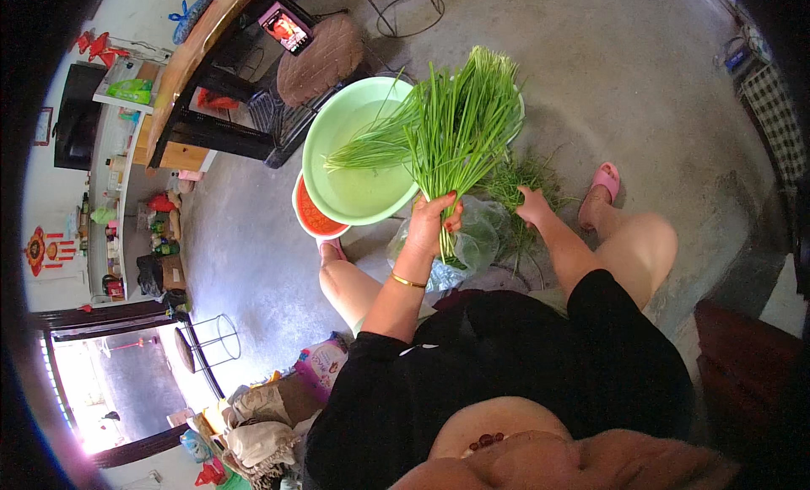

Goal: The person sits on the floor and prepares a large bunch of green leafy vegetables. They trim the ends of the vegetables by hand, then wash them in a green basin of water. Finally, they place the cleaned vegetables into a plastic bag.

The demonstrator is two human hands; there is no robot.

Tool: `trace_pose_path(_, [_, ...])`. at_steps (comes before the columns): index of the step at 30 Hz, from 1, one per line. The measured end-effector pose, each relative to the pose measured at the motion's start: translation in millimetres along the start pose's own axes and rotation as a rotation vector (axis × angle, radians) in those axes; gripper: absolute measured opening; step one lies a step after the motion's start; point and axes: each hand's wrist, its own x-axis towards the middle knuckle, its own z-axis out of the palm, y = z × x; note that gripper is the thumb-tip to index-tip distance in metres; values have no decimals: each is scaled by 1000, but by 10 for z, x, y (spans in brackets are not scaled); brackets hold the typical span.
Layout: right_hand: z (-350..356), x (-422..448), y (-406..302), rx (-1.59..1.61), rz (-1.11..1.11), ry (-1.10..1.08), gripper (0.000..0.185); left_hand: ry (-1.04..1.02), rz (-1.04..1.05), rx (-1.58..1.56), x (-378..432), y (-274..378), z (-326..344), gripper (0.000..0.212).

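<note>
My left hand (pixel 438 219) is closed around the lower end of a bunch of long, thin green stalks (pixel 446 129), which look like garlic chives and fan out away from me. More green stalks (pixel 380 142) lie over the rim of a pale green plastic basin (pixel 323 174) holding water. Another pile of them (pixel 497 79) rests on a partly hidden light container just beyond. At the right, my right hand (pixel 533 206) is beside a loose heap of thin green trimmings (pixel 522 180) on the floor; whether its fingers hold any is unclear. A clear plastic bag (pixel 478 230) lies beneath my left hand.
A white-rimmed bowl with a red inside (pixel 316 212) sits under the basin's near left edge. Behind the basin, a phone (pixel 285 28) rests against a brown cushioned seat (pixel 323 57) beside a wooden table (pixel 190 53). A wire-framed stool (pixel 209 343) stands at the lower left.
</note>
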Motion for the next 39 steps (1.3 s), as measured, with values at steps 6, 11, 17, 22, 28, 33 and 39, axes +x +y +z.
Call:
trace_pose_path(6, [-139,278,68,-264,-109,-10,75,-26,16,-5,37,-11,41,11])
trace_pose_path(11, [-104,195,103,-21,5,77,81,-12,37,31,23,-33,77,10])
trace_pose_path(17, [-198,112,-74,-148,-105,-85,82,7,50,42,1,-71,40,9])
trace_pose_path(22, [-216,-85,-42,-14,-143,49,66,0,70,101,18,-103,121,7])
trace_pose_path(28, [-634,-290,-239,60,-556,159,18,41,79,184,72,-166,192,11])
trace_pose_path(33, [-824,-1320,-661,228,-910,68,14,73,77,234,74,-242,187,10])
trace_pose_path(39, [-695,-1395,-737,180,-833,410,17,39,49,253,95,-343,319,10])
